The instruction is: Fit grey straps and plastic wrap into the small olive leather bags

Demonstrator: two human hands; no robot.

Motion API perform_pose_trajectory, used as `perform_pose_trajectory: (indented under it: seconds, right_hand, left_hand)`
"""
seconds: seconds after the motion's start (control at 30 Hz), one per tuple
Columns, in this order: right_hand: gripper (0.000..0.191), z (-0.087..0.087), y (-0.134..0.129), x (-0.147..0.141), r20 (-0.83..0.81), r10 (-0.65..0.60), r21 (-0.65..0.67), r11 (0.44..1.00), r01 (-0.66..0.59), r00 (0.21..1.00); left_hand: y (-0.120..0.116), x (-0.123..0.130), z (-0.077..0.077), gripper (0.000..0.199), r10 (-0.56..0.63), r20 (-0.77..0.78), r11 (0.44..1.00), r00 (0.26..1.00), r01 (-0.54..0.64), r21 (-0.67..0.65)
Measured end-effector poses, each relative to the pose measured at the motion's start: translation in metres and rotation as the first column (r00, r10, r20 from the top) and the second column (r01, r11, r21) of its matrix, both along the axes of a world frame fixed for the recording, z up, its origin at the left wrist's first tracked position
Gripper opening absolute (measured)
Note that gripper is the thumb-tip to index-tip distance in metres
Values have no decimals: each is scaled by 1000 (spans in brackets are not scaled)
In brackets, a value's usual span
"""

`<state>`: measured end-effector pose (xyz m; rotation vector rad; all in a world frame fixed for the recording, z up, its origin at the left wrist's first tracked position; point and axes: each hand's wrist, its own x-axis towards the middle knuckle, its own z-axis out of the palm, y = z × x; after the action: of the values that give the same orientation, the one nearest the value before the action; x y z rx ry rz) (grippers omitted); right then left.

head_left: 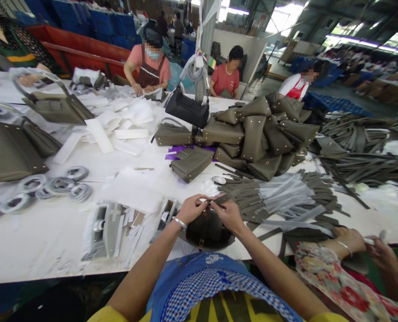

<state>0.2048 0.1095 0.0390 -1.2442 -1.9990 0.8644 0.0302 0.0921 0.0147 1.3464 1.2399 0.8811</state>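
My left hand (192,209), with a silver bangle at its wrist, is closed in a pinch at the near end of an olive leather strap (226,197). Facing it, my right hand (228,216) pinches the same strap, and the fingertips of both hands almost meet. Directly below them a dark, glossy handbag (209,230) with a small gold fitting rests at the table edge against my blue apron. Whether the strap is joined to the bag is hidden by my fingers.
Tape dispensers (104,230) stand left, near tape rolls (62,185). Olive bags (252,134) are heaped ahead beside a black bag (187,107). Bundled straps (286,197) lie right. A co-worker's floral sleeve (333,277) is close on the right; others work across the table.
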Motion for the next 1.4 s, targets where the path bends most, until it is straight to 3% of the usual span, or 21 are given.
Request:
perform_pose_trajectory:
  seconds: [0.1, 0.2, 0.3, 0.37, 0.43, 0.5, 0.6, 0.73, 1.03, 1.2, 1.4]
  right_hand:
    - [24, 3, -5, 0, 147, 66, 177, 980, -92, 987]
    - [24, 6, -8, -3, 116, 84, 131, 986, -99, 990]
    - [27, 6, -5, -7, -106, -92, -144, 987, 77, 990]
    - [33, 4, -2, -9, -291, -259, -403, 906, 128, 921]
    - [36, 1, 1, -10, -413, -375, -575, 814, 82, 830]
    - [37, 0, 3, -10, -463, -427, -649, 760, 31, 777]
    - [37, 1, 3, -9, -488, -456, -679, 734, 4, 745]
    - [34, 2, 1, -8, -494, -432, -645, 764, 15, 754]
    - [41, 0, 1, -2, -305, -295, -454, 881, 134, 905]
    - [34, 6, 2, 0, -198, -197, -302, 944, 131, 960]
    - [30, 7, 3, 1, 63, -66, -34, 997, 68, 996]
  left_hand:
    - [2, 4, -4, 26, 21, -129, 1000, 991, -19, 15]
    - [3, 7, -5, 23, 45, -171, 999, 984, -41, 22]
    - [2, 8, -3, 26, 53, -102, 998, 993, -50, 38]
    - [1, 6, -1, 31, 52, -14, 998, 999, -51, 31]
    - [0, 3, -1, 34, 50, 68, 999, 996, -51, 4]
    - [-1, 1, -1, 37, 39, 127, 999, 991, -36, -24]
    - [-2, -2, -1, 41, -4, 219, 998, 976, 16, -53]
    - [-4, -3, -2, 47, -24, 298, 995, 954, 51, -82]
    - [-1, -2, -1, 48, 11, 239, 995, 971, 14, -104]
    - [2, -4, 3, 47, -39, 177, 994, 983, 57, -94]
    - [5, -2, 4, 46, -54, 143, 994, 988, 66, -81]
